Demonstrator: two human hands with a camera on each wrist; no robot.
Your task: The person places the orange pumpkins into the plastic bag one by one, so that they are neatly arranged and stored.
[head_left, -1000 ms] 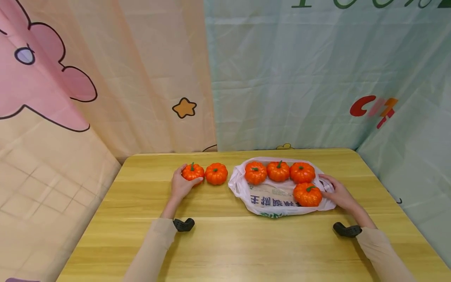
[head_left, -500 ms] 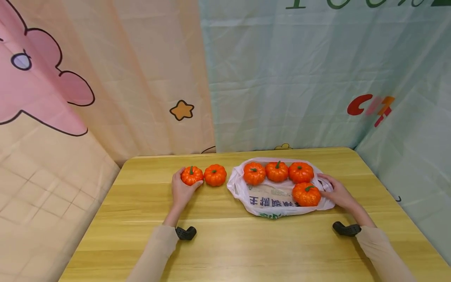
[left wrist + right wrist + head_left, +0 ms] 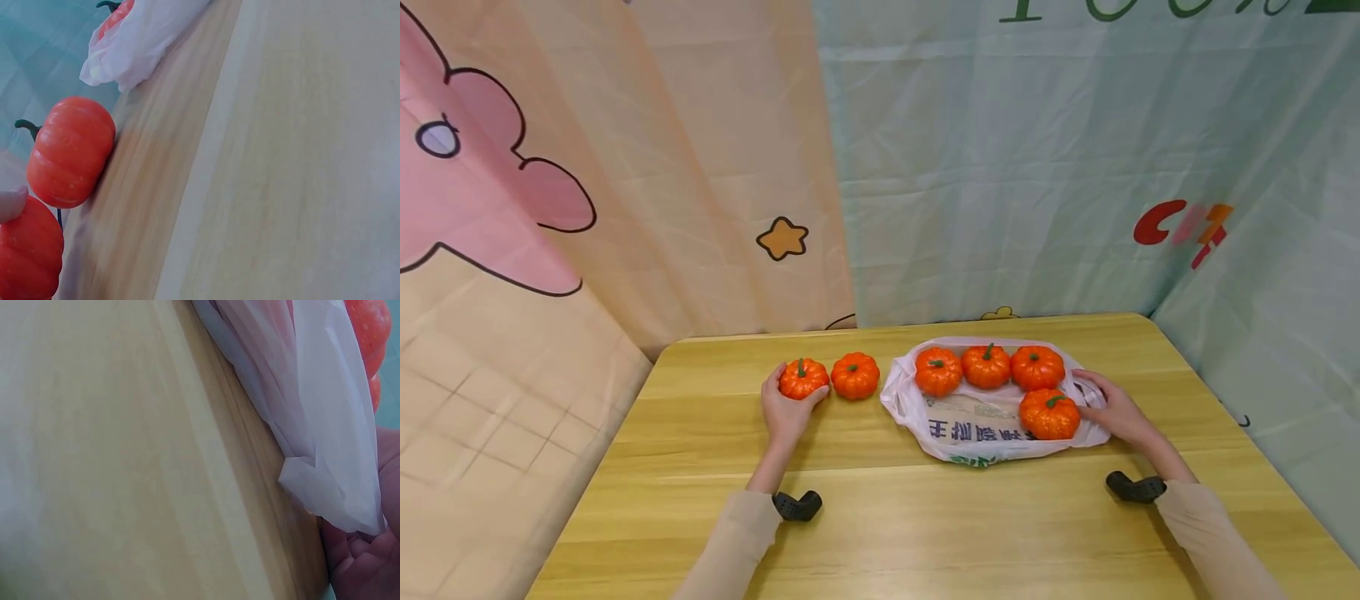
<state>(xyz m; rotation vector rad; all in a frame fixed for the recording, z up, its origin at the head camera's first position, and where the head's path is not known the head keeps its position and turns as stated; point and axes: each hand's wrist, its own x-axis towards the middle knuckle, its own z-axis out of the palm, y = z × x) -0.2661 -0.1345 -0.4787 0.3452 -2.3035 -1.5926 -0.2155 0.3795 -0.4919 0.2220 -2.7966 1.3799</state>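
Note:
My left hand (image 3: 786,415) grips a small orange pumpkin (image 3: 803,379) with a green stem, thumb at its near right side. Close on its right stands another pumpkin (image 3: 855,375), also seen in the left wrist view as a pumpkin (image 3: 72,152) beside the held one. A white plastic bag (image 3: 910,404) lies spread wide on the table, with several pumpkins inside, three along its back and one pumpkin (image 3: 1049,414) at the front right. My right hand (image 3: 1122,414) holds the bag's right rim; in the right wrist view its fingers (image 3: 362,565) curl under the plastic.
The wooden table (image 3: 925,533) extends in front of both arms. Behind it hang a peach curtain (image 3: 737,167) and a pale green curtain (image 3: 1000,167). A black wrist device (image 3: 797,506) sits on the left wrist, another black device (image 3: 1135,487) on the right.
My left hand and its pumpkin have shifted slightly toward me beside the second pumpkin. The right hand stays at the bag's rim. The head view has tilted a little.

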